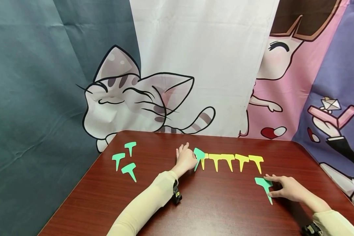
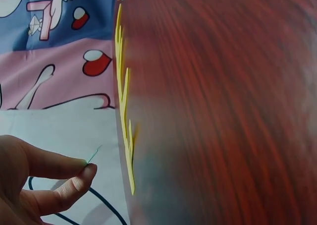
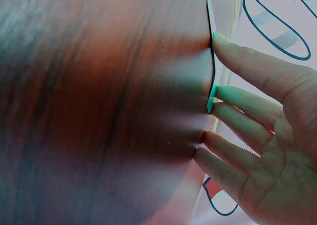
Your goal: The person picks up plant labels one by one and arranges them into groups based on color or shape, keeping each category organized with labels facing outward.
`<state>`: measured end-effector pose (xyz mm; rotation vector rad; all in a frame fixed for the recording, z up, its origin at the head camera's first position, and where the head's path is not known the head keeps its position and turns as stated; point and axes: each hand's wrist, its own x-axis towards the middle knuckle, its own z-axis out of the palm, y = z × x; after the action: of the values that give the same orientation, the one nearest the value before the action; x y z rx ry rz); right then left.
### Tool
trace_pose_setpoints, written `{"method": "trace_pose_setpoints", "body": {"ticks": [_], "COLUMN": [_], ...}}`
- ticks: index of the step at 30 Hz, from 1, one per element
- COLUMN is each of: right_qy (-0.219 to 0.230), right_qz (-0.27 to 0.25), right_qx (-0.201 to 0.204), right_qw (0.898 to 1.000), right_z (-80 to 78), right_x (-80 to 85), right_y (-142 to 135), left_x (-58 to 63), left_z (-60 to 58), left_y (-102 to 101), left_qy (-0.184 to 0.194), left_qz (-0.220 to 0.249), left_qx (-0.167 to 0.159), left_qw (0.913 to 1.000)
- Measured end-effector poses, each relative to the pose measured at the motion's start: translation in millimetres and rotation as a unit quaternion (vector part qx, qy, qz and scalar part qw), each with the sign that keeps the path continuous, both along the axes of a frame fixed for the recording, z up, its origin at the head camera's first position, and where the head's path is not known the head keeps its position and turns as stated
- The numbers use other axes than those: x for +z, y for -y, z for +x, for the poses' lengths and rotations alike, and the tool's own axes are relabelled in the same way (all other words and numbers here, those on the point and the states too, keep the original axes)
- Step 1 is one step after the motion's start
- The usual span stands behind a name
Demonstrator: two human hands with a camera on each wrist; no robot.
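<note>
My left hand (image 1: pixel 186 159) pinches a green T-shaped plant label (image 1: pixel 198 153) between thumb and finger. That label overlaps the leftmost yellow plant label (image 1: pixel 206 156) in the head view; in the left wrist view only its thin edge (image 2: pixel 93 154) shows. Several yellow T-shaped labels (image 1: pixel 228 158) lie in a row to the right, heads away from me. Nearer the front right, my right hand (image 1: pixel 292 189) holds another green label (image 1: pixel 265 183) by its right side, with the thumb at the stem and fingertips at the head. The right wrist view shows this label (image 3: pixel 213 66) edge-on at the fingertips.
Three more green labels (image 1: pixel 129 168) lie apart at the left of the brown wooden table (image 1: pixel 224 209). A cloth backdrop printed with cartoons (image 1: pixel 194 49) hangs behind the far edge. Small black devices (image 1: pixel 176 194) are worn on both wrists.
</note>
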<state>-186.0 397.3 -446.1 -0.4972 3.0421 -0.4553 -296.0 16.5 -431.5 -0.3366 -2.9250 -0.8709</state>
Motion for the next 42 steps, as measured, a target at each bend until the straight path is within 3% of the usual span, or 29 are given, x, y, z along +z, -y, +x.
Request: {"method": "trace_pose_setpoints", "body": {"ticks": [15,31,42], "right_qy": [-0.007,0.005,0.0], "right_qz": [-0.005,-0.005,-0.004], "right_qx": [0.002,-0.007,-0.003], "right_qw": [1.0,1.0,1.0], "right_z": [-0.3,0.0,0.2], "right_x": [-1.1,0.7,0.0], "right_y": [0,1,1], "left_x": [1.4,0.3,-5.9], "left_z": [18.1,36.5,48.4], "left_y": [-29,-72,-99], "left_qy": [0.01,0.03,0.019], "left_qz": [-0.003,-0.059,-0.089], "left_qx": [-0.033,-0.057,-0.077], "left_qw": [0.9994,0.9962,0.9929]}}
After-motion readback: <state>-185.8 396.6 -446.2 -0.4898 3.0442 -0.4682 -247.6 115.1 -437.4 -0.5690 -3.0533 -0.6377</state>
